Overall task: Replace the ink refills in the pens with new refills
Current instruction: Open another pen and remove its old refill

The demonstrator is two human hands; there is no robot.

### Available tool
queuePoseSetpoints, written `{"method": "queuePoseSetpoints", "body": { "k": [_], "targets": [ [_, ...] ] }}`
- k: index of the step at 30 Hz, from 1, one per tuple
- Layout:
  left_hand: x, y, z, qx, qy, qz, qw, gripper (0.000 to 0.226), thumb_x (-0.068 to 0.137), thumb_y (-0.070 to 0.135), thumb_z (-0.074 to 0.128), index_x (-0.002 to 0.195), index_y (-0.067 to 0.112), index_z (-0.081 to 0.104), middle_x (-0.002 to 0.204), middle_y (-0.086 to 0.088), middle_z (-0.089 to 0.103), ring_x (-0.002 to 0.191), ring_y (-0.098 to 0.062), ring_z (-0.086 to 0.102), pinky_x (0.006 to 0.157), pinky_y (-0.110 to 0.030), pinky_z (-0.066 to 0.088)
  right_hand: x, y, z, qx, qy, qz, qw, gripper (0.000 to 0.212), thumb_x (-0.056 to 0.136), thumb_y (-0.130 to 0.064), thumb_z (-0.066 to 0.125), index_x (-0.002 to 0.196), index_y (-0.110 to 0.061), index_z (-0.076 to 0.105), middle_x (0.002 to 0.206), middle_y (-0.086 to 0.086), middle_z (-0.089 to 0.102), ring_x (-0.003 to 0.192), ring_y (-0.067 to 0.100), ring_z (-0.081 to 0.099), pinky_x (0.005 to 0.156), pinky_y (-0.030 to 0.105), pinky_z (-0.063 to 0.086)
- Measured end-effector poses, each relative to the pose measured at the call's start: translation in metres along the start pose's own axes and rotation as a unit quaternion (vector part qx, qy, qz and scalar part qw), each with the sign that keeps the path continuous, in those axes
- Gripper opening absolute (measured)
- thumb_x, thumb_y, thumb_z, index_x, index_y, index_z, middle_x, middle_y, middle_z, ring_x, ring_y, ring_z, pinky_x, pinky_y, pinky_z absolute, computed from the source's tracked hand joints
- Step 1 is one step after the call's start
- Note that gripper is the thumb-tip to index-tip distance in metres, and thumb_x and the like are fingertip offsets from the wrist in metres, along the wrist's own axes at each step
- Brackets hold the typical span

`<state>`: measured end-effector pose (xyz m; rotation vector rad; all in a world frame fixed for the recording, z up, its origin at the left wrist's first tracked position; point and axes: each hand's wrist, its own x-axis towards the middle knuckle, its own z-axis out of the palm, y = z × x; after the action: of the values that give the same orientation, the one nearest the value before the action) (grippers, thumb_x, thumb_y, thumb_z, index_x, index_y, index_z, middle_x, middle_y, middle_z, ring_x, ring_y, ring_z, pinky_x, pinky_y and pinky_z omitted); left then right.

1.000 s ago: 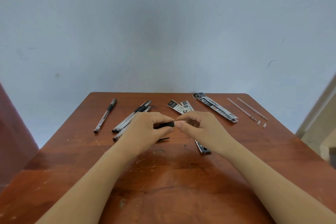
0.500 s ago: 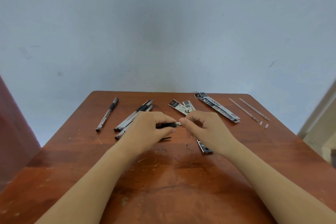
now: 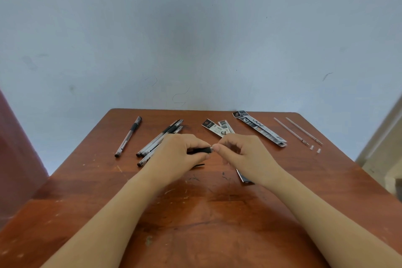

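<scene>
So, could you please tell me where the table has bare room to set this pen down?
Bare: the near table between the forearms, the patch left of the left hand this side of the lone pen, and the right side this side of the two refills. Crowded: the far strip, with the pen cluster, packets and refills.

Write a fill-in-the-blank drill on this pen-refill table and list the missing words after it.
The left hand and right hand together hold one pen whose grip section is ____.
____ thin clear refill tubes lie bare near the far right corner of the brown wooden table.
The lone clear-barrelled pen lies to the ____ of the pen cluster.
Missing words: black; two; left.
</scene>
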<state>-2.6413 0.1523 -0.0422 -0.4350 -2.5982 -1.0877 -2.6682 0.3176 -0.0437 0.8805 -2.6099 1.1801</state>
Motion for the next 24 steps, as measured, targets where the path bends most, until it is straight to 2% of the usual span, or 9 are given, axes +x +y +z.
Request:
{"method": "queuePoseSetpoints", "body": {
  "k": [3, 5, 7, 9, 13, 18, 24],
  "targets": [
    [0.0006, 0.0002, -0.0007, 0.001, 0.000, -0.001, 1.000, 0.019, 0.079, 0.015, 0.066, 0.096, 0.020, 0.071, 0.072, 0.024, 0.057, 0.070, 0.004, 0.054, 0.064, -0.001, 0.038, -0.0003, -0.0002, -0.0016, 0.010, -0.003, -0.002, 1.000, 0.012, 0.086, -0.032, 0.057, 0.080, -0.023, 0.062, 0.065, 0.001, 0.061, 0.058, 0.004, 0.049, 0.060, 0.028, 0.044],
    [0.0009, 0.0004, -0.0016, 0.000, 0.001, -0.005, 1.000, 0.019, 0.079, 0.016, 0.065, 0.097, 0.021, 0.070, 0.072, 0.024, 0.057, 0.070, 0.003, 0.055, 0.064, -0.002, 0.039, 0.0000, 0.0001, -0.0024, 0.018, 0.002, -0.005, 1.000, 0.003, 0.084, -0.030, 0.061, 0.083, -0.028, 0.061, 0.064, -0.010, 0.056, 0.059, -0.001, 0.050, 0.055, 0.013, 0.041],
    [0.0009, 0.0001, -0.0020, 0.002, 0.004, -0.009, 1.000, 0.019, 0.079, 0.016, 0.065, 0.097, 0.021, 0.070, 0.072, 0.023, 0.057, 0.071, 0.002, 0.055, 0.065, -0.003, 0.040, 0.0001, 0.0008, -0.0021, 0.017, 0.003, -0.009, 1.000, 0.003, 0.083, -0.024, 0.063, 0.085, -0.027, 0.061, 0.061, -0.012, 0.053, 0.058, -0.003, 0.050, 0.056, 0.010, 0.038],
    [0.0010, -0.0001, -0.0018, 0.008, 0.005, -0.009, 1.000, 0.020, 0.079, 0.016, 0.066, 0.098, 0.021, 0.070, 0.072, 0.022, 0.057, 0.071, 0.001, 0.055, 0.065, -0.004, 0.039, 0.0000, 0.0013, -0.0008, 0.018, 0.005, -0.012, 1.000, 0.004, 0.084, -0.022, 0.062, 0.084, -0.026, 0.061, 0.061, -0.010, 0.052, 0.056, 0.001, 0.048, 0.054, 0.012, 0.038],
    [0.0006, 0.0003, -0.0002, 0.019, 0.006, -0.003, 1.000, 0.021, 0.080, 0.014, 0.065, 0.099, 0.019, 0.070, 0.078, 0.012, 0.061, 0.078, -0.006, 0.057, 0.073, -0.014, 0.042, 0.0000, 0.0030, 0.0001, 0.021, 0.001, -0.004, 1.000, 0.006, 0.085, -0.025, 0.060, 0.080, -0.023, 0.062, 0.061, -0.006, 0.054, 0.057, 0.006, 0.047, 0.059, 0.027, 0.042],
    [0.0000, -0.0009, 0.0010, 0.046, 0.020, 0.023, 0.998, 0.021, 0.078, 0.011, 0.067, 0.098, 0.014, 0.071, 0.086, 0.001, 0.068, 0.080, -0.010, 0.059, 0.075, -0.016, 0.043, 0.0002, 0.0040, 0.0019, -0.011, -0.013, -0.001, 1.000, 0.011, 0.087, -0.027, 0.058, 0.075, -0.026, 0.058, 0.063, 0.005, 0.058, 0.057, 0.012, 0.047, 0.059, 0.031, 0.042],
    [-0.0002, -0.0012, 0.0017, 0.084, 0.022, 0.052, 0.995, 0.021, 0.079, 0.011, 0.066, 0.099, 0.012, 0.070, 0.090, -0.002, 0.070, 0.080, -0.011, 0.059, 0.078, -0.023, 0.047, -0.0012, 0.0003, 0.0031, -0.046, -0.029, -0.005, 0.998, 0.012, 0.090, -0.025, 0.054, 0.079, -0.021, 0.058, 0.063, 0.003, 0.057, 0.057, 0.013, 0.045, 0.060, 0.030, 0.040]
  ]
}}
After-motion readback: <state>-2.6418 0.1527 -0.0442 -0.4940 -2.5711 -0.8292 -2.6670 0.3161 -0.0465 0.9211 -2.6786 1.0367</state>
